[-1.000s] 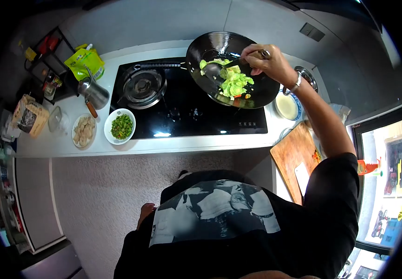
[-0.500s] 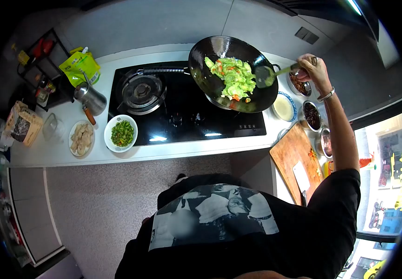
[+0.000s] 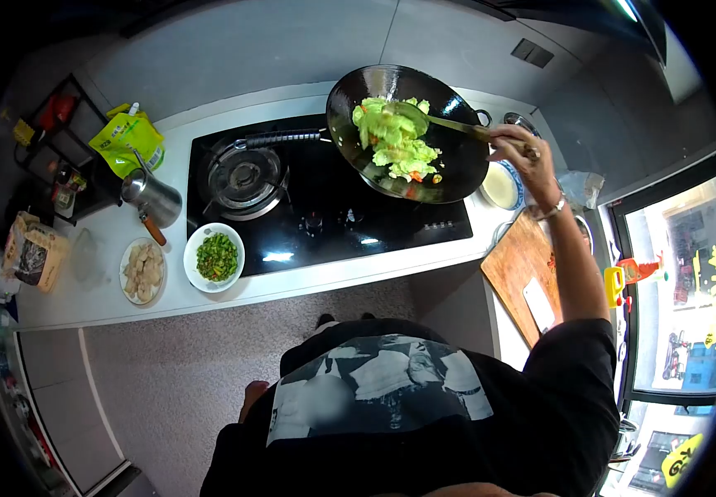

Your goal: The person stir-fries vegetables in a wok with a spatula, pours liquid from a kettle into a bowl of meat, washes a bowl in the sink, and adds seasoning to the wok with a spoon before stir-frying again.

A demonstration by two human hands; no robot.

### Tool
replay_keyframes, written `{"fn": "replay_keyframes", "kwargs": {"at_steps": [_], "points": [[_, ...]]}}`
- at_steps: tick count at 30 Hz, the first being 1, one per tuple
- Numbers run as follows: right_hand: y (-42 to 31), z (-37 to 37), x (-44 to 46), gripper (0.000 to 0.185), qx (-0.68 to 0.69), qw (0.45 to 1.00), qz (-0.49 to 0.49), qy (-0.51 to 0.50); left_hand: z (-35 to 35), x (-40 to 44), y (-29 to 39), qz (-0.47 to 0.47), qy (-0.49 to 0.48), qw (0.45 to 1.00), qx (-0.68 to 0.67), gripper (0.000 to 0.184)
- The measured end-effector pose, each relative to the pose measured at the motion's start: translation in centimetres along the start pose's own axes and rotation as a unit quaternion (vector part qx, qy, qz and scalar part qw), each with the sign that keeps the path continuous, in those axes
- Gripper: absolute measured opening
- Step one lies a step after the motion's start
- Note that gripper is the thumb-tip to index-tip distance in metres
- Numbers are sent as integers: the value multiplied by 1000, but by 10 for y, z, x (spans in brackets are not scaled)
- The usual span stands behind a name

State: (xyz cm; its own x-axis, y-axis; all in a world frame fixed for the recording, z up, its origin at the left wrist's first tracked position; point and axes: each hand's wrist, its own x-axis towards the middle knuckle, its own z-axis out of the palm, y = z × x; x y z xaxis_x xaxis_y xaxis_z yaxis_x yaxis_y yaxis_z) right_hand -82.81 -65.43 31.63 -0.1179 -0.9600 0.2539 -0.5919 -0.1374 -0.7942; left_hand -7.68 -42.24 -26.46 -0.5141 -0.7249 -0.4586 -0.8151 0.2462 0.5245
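Note:
My right hand (image 3: 526, 157) is closed around the wooden-ended handle of a spatula (image 3: 449, 124). The blade of that spatula lies among the sliced green vegetables (image 3: 399, 147) with bits of red and orange, inside a black wok (image 3: 457, 176). The wok rests on the right side of the stove, tilted toward me, its long handle (image 3: 283, 138) pointing left. Part of my left hand (image 3: 255, 389) shows low beside my body, away from the counter; its fingers cannot be made out.
A black gas stove (image 3: 333, 236) with a bare left burner (image 3: 247, 176) fills the counter's middle. Left of it are a bowl of chopped green peppers (image 3: 215, 257), a plate of pale pieces (image 3: 142, 271) and a metal pitcher (image 3: 152, 197). At right lie a cutting board (image 3: 511, 263) and cleaver (image 3: 538, 303).
My right hand has moved left and down, taking the spatula's blade from the wok's right side into the vegetables. The heap shifts under it. More of my left hand shows.

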Motion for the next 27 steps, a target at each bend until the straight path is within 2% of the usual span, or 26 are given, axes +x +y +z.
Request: {"fn": "replay_keyframes", "kwargs": {"at_steps": [2,4,9,13,15,19,22,24,25,27], "points": [[9,-22,1,20,23,999,15,25,3,-3,-4,5,1,1000,0,28],[22,-41,7,22,52,992,98,66,8,-7,-5,6,0,1000,-1,28],[103,-63,49,22,163,957,186,151,6,-16,-5,7,2,1000,1,29],[130,-39,82,25,262,951,159,45,-4,-18,-12,20,1,1000,12,29],[90,-22,94,23,275,949,148,-36,-9,-17,-17,33,1,999,21,29],[19,-2,93,15,89,979,87,-159,-15,-15,-17,20,-17,999,32,30],[-20,-8,74,16,-77,979,11,-188,-7,-11,-28,42,-4,999,22,30],[-44,-12,53,14,-86,975,-42,-199,-15,-3,-16,54,7,998,21,31],[-56,-15,42,13,-104,972,-63,-202,-28,5,-1,3,-88,993,81,32],[-74,-24,22,12,-133,966,-75,-207,-26,-2,3,32,-24,999,35,34]]}}
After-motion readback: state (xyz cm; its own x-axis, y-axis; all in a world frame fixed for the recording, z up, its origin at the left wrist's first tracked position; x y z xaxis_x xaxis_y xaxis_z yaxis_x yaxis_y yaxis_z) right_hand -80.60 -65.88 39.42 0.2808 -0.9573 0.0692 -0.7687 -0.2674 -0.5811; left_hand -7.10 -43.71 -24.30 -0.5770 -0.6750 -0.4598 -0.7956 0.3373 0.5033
